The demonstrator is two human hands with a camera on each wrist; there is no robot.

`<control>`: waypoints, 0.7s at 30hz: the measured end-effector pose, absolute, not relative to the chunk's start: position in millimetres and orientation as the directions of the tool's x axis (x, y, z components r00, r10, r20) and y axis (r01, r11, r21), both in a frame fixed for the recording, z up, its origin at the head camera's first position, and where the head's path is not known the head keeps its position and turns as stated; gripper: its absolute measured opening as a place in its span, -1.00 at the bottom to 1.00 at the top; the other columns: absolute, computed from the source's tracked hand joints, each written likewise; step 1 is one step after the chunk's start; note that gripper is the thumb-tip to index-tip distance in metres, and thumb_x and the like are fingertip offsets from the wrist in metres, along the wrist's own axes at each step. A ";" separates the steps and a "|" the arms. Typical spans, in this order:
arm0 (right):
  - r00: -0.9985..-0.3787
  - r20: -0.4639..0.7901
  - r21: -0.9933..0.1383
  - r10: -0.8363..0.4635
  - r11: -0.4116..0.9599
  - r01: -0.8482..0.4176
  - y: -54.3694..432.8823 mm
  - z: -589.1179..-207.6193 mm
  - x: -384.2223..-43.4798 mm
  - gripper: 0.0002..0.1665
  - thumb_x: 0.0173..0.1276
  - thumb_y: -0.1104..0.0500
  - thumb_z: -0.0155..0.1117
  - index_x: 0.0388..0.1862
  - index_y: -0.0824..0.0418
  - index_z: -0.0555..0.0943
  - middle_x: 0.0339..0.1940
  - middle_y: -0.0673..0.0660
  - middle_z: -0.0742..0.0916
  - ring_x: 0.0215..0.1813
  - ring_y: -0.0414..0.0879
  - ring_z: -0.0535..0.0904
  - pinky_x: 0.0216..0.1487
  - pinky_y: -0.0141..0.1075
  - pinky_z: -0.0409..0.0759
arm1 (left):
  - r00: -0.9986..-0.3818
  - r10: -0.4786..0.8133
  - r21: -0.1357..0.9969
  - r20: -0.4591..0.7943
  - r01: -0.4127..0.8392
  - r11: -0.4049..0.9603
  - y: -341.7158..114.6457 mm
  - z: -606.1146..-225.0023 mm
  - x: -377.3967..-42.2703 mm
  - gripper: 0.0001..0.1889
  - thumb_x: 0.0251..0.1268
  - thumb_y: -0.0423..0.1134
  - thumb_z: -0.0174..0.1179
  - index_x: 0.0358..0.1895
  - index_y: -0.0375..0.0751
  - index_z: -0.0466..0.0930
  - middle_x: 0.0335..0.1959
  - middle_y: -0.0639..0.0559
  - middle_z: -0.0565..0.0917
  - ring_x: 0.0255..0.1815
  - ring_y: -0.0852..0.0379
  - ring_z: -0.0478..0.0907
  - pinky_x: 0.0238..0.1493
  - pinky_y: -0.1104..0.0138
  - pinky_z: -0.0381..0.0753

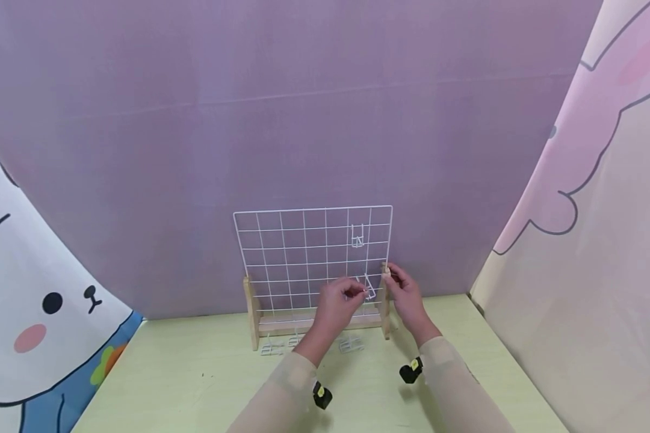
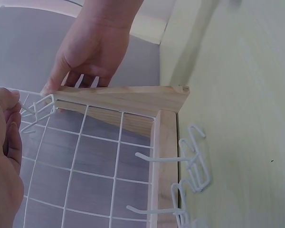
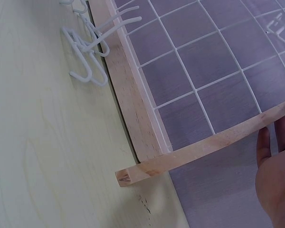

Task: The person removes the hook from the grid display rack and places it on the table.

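Note:
A white wire grid panel (image 1: 314, 255) stands upright in a wooden stand. In the head view my left hand (image 1: 338, 300) pinches a white wire hook (image 1: 371, 291) at the lower right of the grid; the left wrist view shows this hook (image 2: 43, 110) close to the mesh beside the wooden post. My right hand (image 1: 408, 300) grips the top of the right wooden post (image 1: 386, 319), its thumb on the near side and fingers behind in the left wrist view. Higher up, another white hook (image 1: 357, 240) hangs on the grid.
Several loose white hooks (image 1: 351, 344) lie on the pale table (image 1: 184, 373) along the stand's front. The left wooden post (image 1: 252, 319) holds the grid's other side. A purple cloth backdrop (image 1: 303, 120) rises behind, with printed cloth (image 1: 49, 337) at the left.

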State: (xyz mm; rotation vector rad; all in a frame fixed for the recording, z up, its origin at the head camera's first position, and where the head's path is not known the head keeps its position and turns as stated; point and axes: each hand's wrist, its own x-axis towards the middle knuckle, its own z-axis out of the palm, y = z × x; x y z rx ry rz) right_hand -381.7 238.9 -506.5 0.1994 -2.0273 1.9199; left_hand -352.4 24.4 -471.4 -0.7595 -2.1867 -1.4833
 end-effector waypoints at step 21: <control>-0.930 0.338 -0.941 0.141 0.060 -0.333 238.1 -506.9 -381.9 -0.48 0.76 0.17 0.25 0.60 0.22 0.54 0.42 0.36 0.65 0.27 0.05 0.60 0.22 -0.42 0.66 | -0.781 0.230 0.726 0.581 0.624 0.288 27.3 -487.1 -350.5 -0.88 0.36 -0.40 0.55 -0.20 -0.08 0.87 -0.30 0.21 0.78 -0.27 0.30 0.68 -0.15 0.38 0.77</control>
